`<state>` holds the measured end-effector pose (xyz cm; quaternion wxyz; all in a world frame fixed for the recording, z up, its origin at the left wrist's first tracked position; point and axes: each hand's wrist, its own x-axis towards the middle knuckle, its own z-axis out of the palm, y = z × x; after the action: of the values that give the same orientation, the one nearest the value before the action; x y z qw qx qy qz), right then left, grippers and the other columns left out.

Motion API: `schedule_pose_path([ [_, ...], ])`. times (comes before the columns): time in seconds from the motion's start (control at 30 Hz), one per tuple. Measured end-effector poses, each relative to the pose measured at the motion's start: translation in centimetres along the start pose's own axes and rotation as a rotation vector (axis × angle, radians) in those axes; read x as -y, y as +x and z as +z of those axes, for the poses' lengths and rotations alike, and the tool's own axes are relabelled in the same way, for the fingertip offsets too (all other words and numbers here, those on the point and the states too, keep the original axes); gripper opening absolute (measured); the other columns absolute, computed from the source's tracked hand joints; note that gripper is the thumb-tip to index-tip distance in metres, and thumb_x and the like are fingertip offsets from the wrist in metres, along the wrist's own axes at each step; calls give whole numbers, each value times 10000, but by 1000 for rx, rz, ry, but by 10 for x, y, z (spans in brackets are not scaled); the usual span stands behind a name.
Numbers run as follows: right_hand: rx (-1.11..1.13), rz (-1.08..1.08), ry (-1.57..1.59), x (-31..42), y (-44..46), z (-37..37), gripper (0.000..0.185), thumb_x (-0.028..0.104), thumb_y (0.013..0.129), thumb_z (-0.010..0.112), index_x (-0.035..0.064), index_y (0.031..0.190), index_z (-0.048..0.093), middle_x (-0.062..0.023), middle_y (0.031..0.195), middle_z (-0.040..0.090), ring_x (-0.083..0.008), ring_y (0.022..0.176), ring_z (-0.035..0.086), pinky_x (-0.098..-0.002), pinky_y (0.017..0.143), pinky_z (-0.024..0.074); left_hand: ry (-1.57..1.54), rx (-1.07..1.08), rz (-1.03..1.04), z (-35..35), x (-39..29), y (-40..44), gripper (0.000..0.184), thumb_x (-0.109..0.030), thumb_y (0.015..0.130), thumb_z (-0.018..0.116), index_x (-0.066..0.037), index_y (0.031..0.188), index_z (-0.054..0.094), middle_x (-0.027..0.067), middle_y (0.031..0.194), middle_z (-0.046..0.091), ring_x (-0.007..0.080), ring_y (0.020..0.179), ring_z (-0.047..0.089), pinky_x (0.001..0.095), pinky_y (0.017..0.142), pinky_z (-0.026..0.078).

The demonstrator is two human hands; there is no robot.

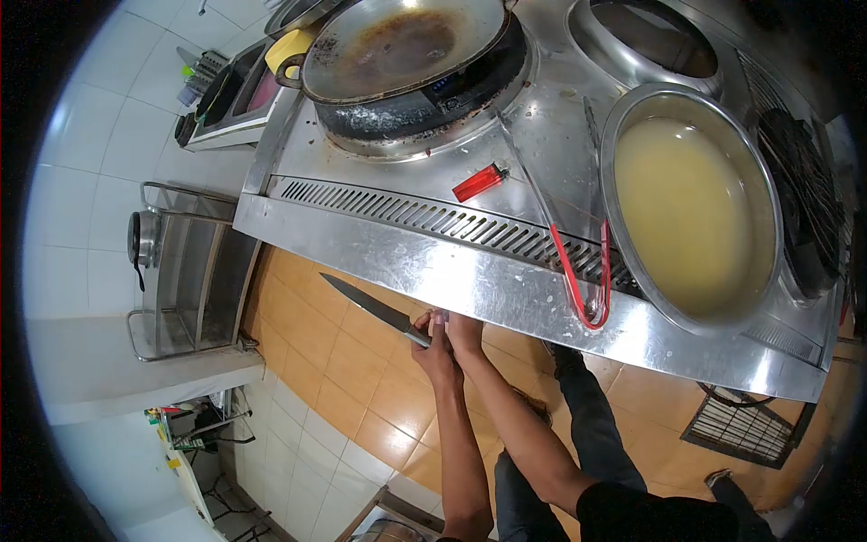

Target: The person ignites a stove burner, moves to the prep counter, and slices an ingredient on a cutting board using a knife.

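My left hand (437, 354) is closed around the handle of a kitchen knife (368, 305), whose long blade points up and to the left over the floor. My right hand (464, 332) meets the left one beside the handle. Its fingers are partly hidden, so I cannot tell whether it grips anything. Both hands are low, close to the front edge of a steel cooking counter (406, 264).
A worn wok (397, 45) sits on the burner. Red-handled tongs (562, 253) and a red lighter (479, 182) lie near a basin of yellowish liquid (682, 208). A metal rack (203, 275) stands left. Another person's foot (718, 477) shows at lower right.
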<state>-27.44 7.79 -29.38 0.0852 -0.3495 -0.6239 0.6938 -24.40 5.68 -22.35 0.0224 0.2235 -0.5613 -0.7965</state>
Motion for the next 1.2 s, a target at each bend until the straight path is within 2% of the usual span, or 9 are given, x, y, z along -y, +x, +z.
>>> schedule_pose_path([
  [0.43, 28, 37, -33, -11, 3, 3, 274, 215, 1012, 491, -10, 938, 628, -81, 793, 672, -135, 703, 643, -284, 626, 487, 42, -37, 8, 0, 2, 1, 184, 4, 933, 675, 7, 1091, 582, 101, 1109, 641, 174, 992, 647, 282, 861, 547],
  [0.53, 38, -34, -81, -12, 3, 3, 279, 219, 1020, 482, -11, 955, 625, -81, 809, 670, -137, 717, 642, -286, 638, 489, 18, -27, 20, -1, 3, 2, 188, 8, 931, 675, 11, 1094, 581, 106, 1116, 637, 180, 1000, 646, 289, 875, 546],
  [0.83, 88, 90, 99, 16, -3, -10, 283, 223, 1035, 463, -8, 973, 614, -88, 787, 672, -152, 725, 657, -290, 651, 493, -15, -9, 17, -4, 6, 2, 165, 20, 941, 657, 8, 1086, 579, 100, 1129, 619, 186, 1041, 627, 308, 928, 519],
  [0.93, 119, 142, 182, 20, -4, -12, 279, 217, 1031, 463, -6, 978, 622, -92, 787, 683, -149, 730, 659, -287, 660, 492, 5, -17, 8, -3, 5, 2, 163, 17, 941, 658, 9, 1083, 578, 98, 1126, 617, 184, 1035, 628, 306, 918, 521],
  [1.0, 103, 47, 40, 15, -2, -11, 280, 215, 1026, 465, -8, 980, 629, -93, 798, 693, -147, 732, 658, -284, 665, 492, -11, -17, 8, -2, 4, 1, 166, 20, 940, 659, 8, 1084, 577, 96, 1123, 617, 183, 1038, 626, 302, 916, 519],
  [1.13, 110, 19, 5, -6, 2, -4, 270, 209, 1017, 484, -12, 965, 629, -94, 798, 687, -151, 735, 657, -287, 666, 498, 12, -34, -3, 0, 2, 1, 173, 20, 936, 663, 6, 1085, 576, 96, 1129, 618, 180, 1021, 632, 291, 881, 532],
  [1.2, 65, 10, 3, -15, 5, 2, 237, 189, 1007, 506, -17, 984, 620, -100, 817, 683, -159, 744, 664, -289, 673, 512, 44, -33, 40, 0, 4, 1, 206, -78, 948, 691, -5, 1106, 581, 78, 1064, 626, 164, 936, 635, 299, 808, 541],
])
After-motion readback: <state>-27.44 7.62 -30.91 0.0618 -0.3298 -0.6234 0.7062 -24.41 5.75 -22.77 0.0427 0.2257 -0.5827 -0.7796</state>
